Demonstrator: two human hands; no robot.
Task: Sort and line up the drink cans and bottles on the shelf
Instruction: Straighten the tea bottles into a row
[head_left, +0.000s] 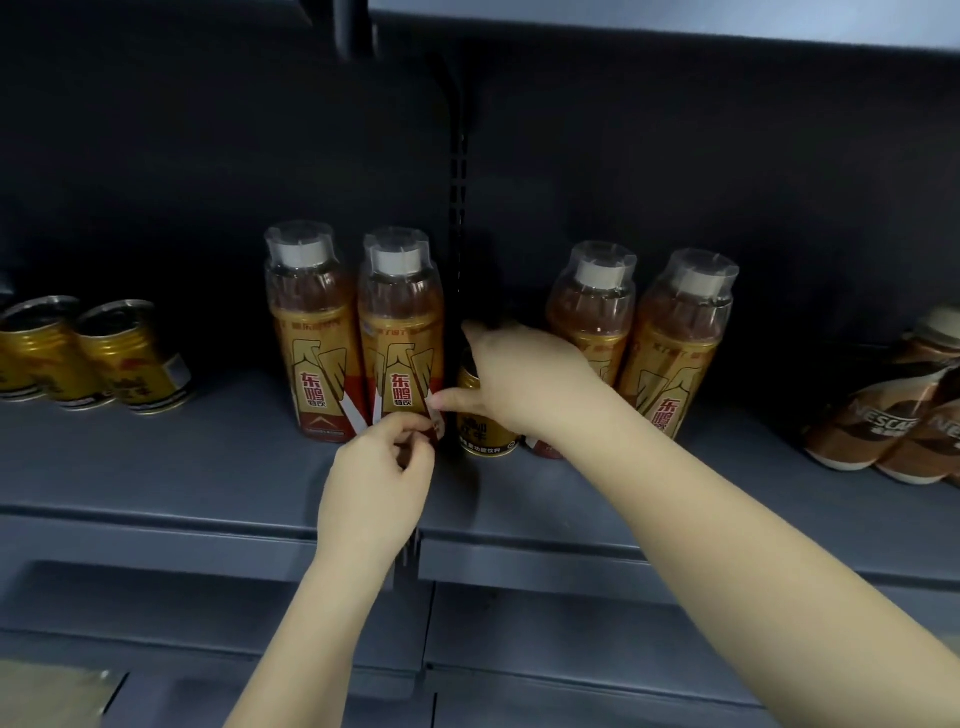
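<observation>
Gripping the gold can (485, 415) with the right hand (524, 384), left hand (382, 473) pinching a bottle (402, 338); crowding risks toppling it.

left hand (376, 467): bare, no ring | right hand (524, 384): bare | forearms: sleeveless, no watch

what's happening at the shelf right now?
A person is tidying drinks on a dark shelf. The right hand grips a gold can standing between two pairs of orange bottles. The left hand pinches at the base of the nearest bottle of the left pair. More gold cans sit far left, brown coffee bottles far right.
</observation>
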